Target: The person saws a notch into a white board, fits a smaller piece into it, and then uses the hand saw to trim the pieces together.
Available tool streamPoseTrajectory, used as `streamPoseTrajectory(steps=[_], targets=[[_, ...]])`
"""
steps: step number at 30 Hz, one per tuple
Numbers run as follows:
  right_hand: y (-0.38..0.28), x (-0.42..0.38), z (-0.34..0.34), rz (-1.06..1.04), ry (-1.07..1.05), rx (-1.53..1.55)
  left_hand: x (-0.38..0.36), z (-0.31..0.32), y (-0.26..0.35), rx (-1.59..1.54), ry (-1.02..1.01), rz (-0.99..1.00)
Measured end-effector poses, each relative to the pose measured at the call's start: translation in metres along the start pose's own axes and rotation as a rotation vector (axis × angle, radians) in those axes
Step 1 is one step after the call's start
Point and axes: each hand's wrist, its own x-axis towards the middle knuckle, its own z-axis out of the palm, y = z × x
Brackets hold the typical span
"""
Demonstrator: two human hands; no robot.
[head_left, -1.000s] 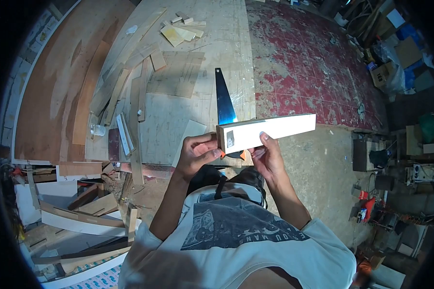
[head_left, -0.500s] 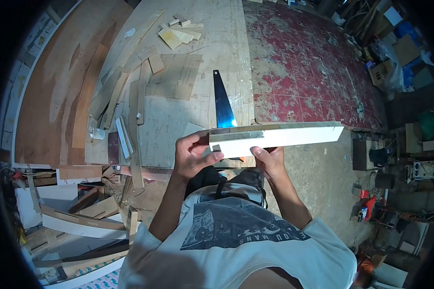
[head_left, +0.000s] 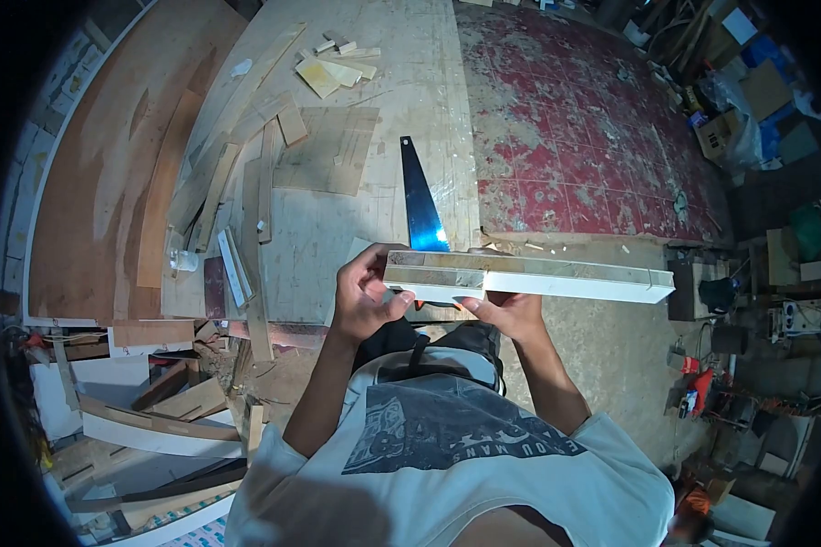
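A long white-faced wooden board [head_left: 556, 277] is held level in front of my chest, its raw plywood edge turned up toward me. My left hand [head_left: 360, 296] grips its left end, thumb on top. My right hand [head_left: 511, 313] supports it from underneath near the middle. Behind the board a hand saw [head_left: 419, 196] with a blue blade lies on the plywood work surface [head_left: 337, 228], its handle hidden by the board.
Loose strips and offcuts [head_left: 246, 173] lie across the left of the work surface, small blocks [head_left: 337, 64] at the far end. A red worn floor [head_left: 584, 137] lies to the right. Boxes and tools [head_left: 748, 109] crowd the right side; timber scraps [head_left: 155, 401] lie low left.
The board has been rotated about its length: its white face turned away and the raw edge came up. It also swung flatter and reaches further right.
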Motion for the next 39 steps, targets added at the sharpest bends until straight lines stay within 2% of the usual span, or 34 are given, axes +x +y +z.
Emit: streamPoseTrajectory(steps=[8, 10, 18, 23, 30, 33, 34, 36, 39], targets=[[-0.001, 0.004, -0.001, 0.040, 0.002, -0.096, 0.005, -0.004, -0.003, -0.005, -0.002, -0.044], [0.001, 0.004, 0.002, 0.090, 0.068, -0.092, 0.007, -0.004, -0.003, -0.015, -0.008, -0.048], [0.004, 0.012, 0.004, 0.064, 0.133, -0.073, 0.016, -0.001, 0.004, -0.055, -0.024, -0.073], [0.007, 0.014, 0.006, 0.079, 0.181, -0.043, 0.021, 0.001, 0.013, 0.037, -0.093, -0.140], [0.015, 0.020, 0.009, 0.122, 0.233, -0.012, 0.027, 0.004, 0.013, 0.162, -0.068, -0.230], [0.016, 0.023, 0.009, 0.150, 0.240, -0.021, 0.029, 0.010, 0.011, 0.715, -0.057, 0.246], [0.017, 0.024, 0.009, 0.164, 0.236, -0.024, 0.029, 0.009, 0.011, 0.715, -0.057, 0.244], [0.021, 0.025, 0.008, 0.169, 0.231, -0.019, 0.029, 0.010, 0.010, 0.915, -0.097, 0.321], [0.022, 0.024, 0.009, 0.204, 0.237, -0.017, 0.030, 0.013, 0.007, 0.963, -0.082, 0.336]])
